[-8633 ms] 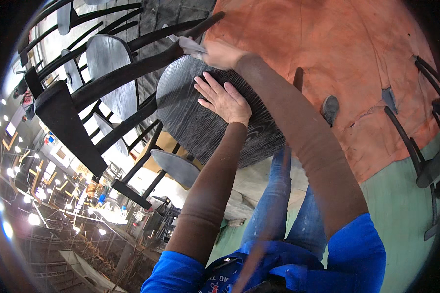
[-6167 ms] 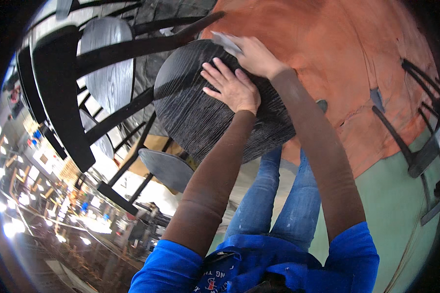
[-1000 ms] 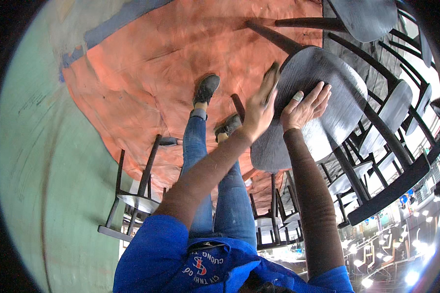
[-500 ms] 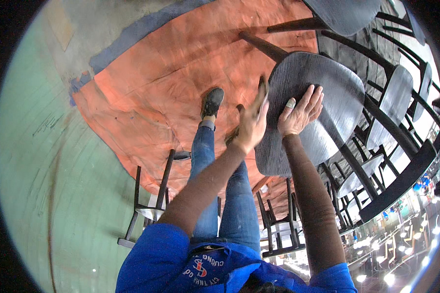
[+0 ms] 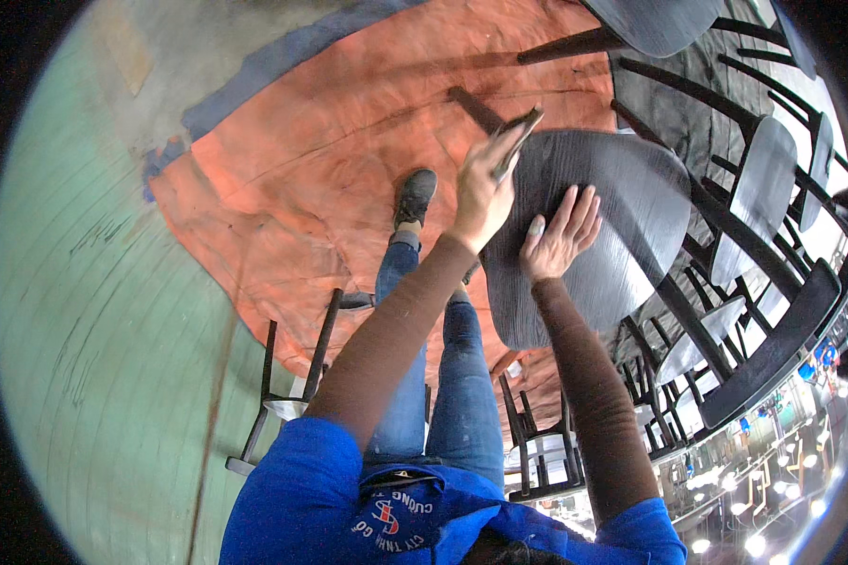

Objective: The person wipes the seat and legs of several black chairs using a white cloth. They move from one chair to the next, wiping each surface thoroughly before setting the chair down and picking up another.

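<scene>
A black wooden chair point(image 5: 622, 217) with visible grain stands right in front of me, its rounded seat tilted toward me and its backrest to the right. My right hand point(image 5: 563, 234) lies flat on the seat, fingers stretched out, with a pale wrap on the thumb. At the seat's left edge, my left hand point(image 5: 485, 193) is closed on a thin, dark, flat pad point(image 5: 518, 139). The pad is seen nearly edge-on, so its exact kind cannot be made out; it is held upright beside the seat rim.
Other black chairs point(image 5: 758, 198) crowd the right side, and another seat point(image 5: 664, 24) is at the far right. Behind me stand more chairs point(image 5: 297, 400). A creased orange sheet point(image 5: 283, 188) covers the floor under my feet, with green flooring point(image 5: 104, 311) to the left.
My left hand has swung the pad up and slightly away from me along the seat's edge. The right hand has slid slightly left and nearer. The seat appears slightly shifted.
</scene>
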Motion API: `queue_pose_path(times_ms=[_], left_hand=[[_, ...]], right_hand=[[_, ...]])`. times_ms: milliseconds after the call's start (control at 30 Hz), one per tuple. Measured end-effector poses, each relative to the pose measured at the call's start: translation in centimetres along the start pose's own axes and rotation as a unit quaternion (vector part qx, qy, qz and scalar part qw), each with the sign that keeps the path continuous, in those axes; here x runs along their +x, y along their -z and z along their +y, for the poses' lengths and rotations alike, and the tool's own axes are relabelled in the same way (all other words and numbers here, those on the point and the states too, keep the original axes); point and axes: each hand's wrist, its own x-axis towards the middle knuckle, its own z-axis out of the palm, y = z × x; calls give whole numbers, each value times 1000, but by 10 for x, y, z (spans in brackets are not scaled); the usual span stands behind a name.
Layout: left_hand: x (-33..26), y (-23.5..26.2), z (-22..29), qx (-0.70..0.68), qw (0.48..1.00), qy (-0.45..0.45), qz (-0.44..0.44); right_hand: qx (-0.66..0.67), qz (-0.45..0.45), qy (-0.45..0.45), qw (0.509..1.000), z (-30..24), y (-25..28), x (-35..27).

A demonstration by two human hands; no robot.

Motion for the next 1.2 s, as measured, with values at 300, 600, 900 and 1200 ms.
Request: queue_pose_path(times_ms=[300,600,900,1200], left_hand=[[34,-13,-3,38,976,-109,-185],[22,43,-7,67,969,-84,-222],[71,-43,25,120,917,-135,-356],[70,-27,16,151,903,-151,-372]], right_hand=[[4,-66,-24,997,8,-4,-26],[20,-70,-41,996,5,-3,-26],[31,-58,-31,997,6,-5,-27],[31,-51,-31,998,5,-6,-27]])
